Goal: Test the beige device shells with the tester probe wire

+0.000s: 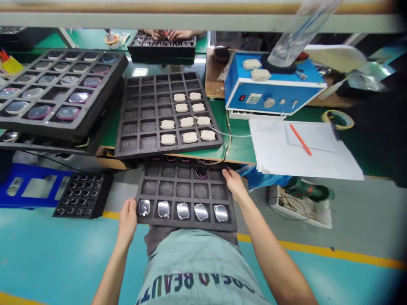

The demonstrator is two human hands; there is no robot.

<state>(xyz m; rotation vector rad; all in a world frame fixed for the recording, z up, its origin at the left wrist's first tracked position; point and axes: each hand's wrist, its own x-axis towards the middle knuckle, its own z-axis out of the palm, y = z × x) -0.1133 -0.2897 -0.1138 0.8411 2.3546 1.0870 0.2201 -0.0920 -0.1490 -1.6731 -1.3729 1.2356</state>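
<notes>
A black foam tray (186, 188) rests on my lap, its far edge tucked under the bench edge. Its nearest row holds several clear shiny lens-like pieces (183, 210); one dark piece (200, 173) lies in a far compartment. My left hand (127, 220) grips the tray's near left corner, fingers curled over the edge. My right hand (234, 183) holds the tray's right edge, fingers closed on it. On the bench above lies a second black foam tray (136, 127) with several cream-coloured pads (187, 122) in its right-hand compartments.
Stacked trays of tinted lenses (60, 91) stand at left. A blue control box (270, 91), white papers with an orange pen (300, 140) and a tape roll (338, 118) sit at right. A small black tray (83, 195) and a bin of tools (302, 199) are on the floor. Another person's hands (168, 34) work opposite.
</notes>
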